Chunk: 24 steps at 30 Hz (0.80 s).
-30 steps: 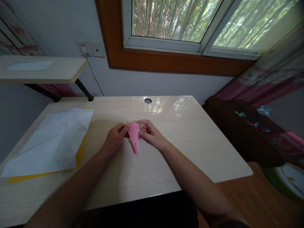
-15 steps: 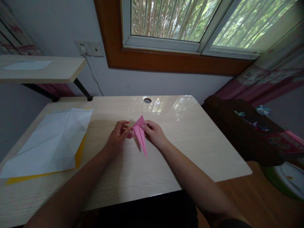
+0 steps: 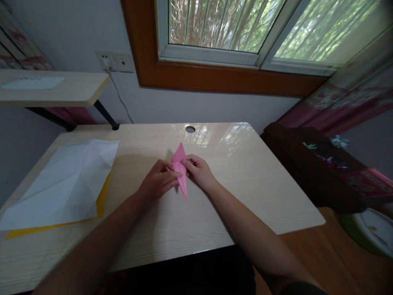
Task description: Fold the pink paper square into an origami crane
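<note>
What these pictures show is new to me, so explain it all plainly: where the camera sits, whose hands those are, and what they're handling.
There is no machine arm here, just a person's two bare hands. Every picture comes from one camera worn on that person's head, facing forward and down, so the forearms enter from the bottom, as if they were your own.

The right hand pinches a pink folded paper, slim and pointed at both ends. The left hand touches its front; how firmly it grips is hard to tell.

Below is a pale table. On its left side lies a creased white sheet over something yellow. Behind the table, a window lets in daylight.
</note>
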Tool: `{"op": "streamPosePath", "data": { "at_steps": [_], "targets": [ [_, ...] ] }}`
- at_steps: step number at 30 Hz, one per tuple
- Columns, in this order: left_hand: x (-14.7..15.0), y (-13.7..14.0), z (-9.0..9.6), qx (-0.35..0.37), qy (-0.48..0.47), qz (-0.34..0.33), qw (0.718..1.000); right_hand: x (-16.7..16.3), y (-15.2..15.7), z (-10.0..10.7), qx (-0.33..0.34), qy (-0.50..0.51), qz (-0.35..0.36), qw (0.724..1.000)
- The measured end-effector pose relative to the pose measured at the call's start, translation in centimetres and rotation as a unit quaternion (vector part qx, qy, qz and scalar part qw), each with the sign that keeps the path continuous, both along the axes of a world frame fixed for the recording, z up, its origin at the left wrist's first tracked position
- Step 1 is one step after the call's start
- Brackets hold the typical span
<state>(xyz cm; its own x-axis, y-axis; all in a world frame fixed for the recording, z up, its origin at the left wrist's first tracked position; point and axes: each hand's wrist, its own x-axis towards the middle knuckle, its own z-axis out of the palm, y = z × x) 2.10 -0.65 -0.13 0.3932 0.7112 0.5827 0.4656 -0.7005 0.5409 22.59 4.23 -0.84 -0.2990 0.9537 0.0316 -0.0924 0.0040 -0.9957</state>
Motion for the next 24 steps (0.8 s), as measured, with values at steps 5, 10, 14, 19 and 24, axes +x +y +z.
{"op": "streamPosePath", "data": {
  "at_steps": [5,10,14,19,24],
  "targets": [
    [-0.19,0.17,0.01,-0.008,-0.015,-0.005,1.0,0.08,0.09,-0.32,0.006,-0.011,0.002,1.0],
    [-0.23,0.25,0.25,0.012,-0.013,0.037,0.999,0.05,0.08,-0.45,0.01,-0.025,0.004,1.0],
    [-0.22,0.38,0.19,0.003,-0.024,0.061,0.998,0.09,-0.02,-0.55,0.02,-0.042,0.017,0.999],
    [-0.31,0.55,-0.2,-0.039,-0.044,0.078,0.995,0.17,-0.14,-0.73,0.035,-0.051,0.033,0.998],
    [-0.23,0.52,-0.21,-0.06,-0.064,0.082,0.993,0.16,-0.19,-0.83,0.044,-0.045,0.031,0.998]
  ]
}}
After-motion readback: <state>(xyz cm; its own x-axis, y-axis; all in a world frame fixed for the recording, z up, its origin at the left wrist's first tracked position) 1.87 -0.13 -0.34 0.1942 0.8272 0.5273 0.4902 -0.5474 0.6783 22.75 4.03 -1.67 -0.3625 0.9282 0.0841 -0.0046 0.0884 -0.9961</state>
